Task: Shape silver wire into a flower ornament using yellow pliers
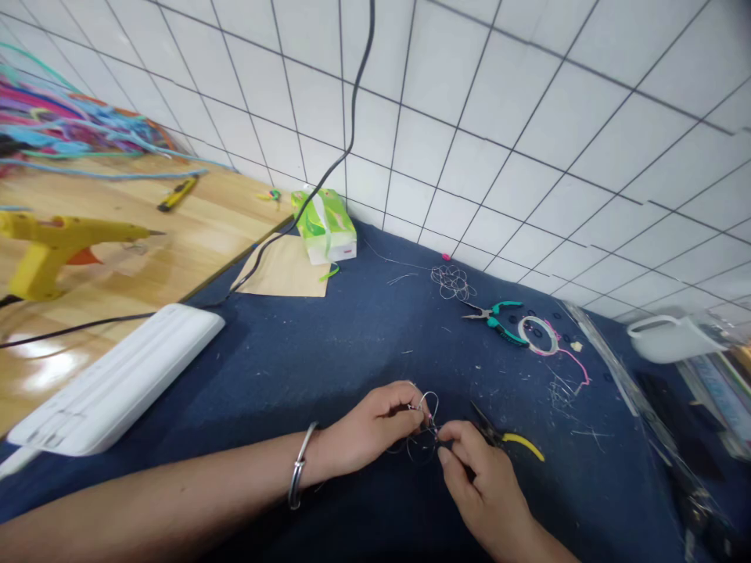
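My left hand (384, 426), with a silver bangle on its wrist, pinches a piece of thin silvery wire (431, 400) bent into loops. Close by on its right, my right hand (484, 477) has thumb and forefinger together at the lower end of the same wire, by a small pinkish bit. Parts of the loops hang below the left fingers and are hard to make out. Just beyond the right hand lie pliers with a yellow handle (524, 446), partly hidden by that hand. Farther off rest teal-handled needle-nose pliers (505, 324).
A wire coil (450, 281) and a white ring spool (538, 335) lie on the dark blue cloth (328, 352). At left are a white power strip (123, 375), a yellow glue gun (64, 242) and a tissue pack (325, 223). A black cable (352, 117) hangs across. A white cup (674, 338) stands right.
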Demonstrator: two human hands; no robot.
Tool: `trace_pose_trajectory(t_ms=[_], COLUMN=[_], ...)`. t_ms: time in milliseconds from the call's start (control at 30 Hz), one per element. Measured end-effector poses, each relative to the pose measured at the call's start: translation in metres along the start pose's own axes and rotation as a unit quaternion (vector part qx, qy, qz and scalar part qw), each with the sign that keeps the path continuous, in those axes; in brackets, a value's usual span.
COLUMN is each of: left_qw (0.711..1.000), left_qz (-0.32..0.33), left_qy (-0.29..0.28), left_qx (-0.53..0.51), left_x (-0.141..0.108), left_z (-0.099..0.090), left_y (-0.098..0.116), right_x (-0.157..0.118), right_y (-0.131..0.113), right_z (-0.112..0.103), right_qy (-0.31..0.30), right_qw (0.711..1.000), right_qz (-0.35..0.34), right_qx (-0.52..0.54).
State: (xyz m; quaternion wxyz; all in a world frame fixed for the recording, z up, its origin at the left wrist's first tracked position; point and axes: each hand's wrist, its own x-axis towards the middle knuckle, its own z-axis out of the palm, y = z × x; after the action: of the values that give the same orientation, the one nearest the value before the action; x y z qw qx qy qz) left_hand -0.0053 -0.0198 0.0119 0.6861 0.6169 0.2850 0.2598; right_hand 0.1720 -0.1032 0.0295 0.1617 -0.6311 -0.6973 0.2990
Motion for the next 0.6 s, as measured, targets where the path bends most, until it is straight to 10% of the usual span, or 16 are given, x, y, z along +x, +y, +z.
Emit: trace_pose_trajectory(t_ms=[600], left_qw=[0.999], left_qz=[0.042], left_qy=[-0.02], left_qx=[0.013], left_x=[0.004], left_z=[-0.005], left_y=[-0.001], right_x=[0.018], right_y=[0.001], right_z=[-0.002], right_qy=[0.029], right_qw=[0.999], right_qz=[0.026], right_qx=[-0.022])
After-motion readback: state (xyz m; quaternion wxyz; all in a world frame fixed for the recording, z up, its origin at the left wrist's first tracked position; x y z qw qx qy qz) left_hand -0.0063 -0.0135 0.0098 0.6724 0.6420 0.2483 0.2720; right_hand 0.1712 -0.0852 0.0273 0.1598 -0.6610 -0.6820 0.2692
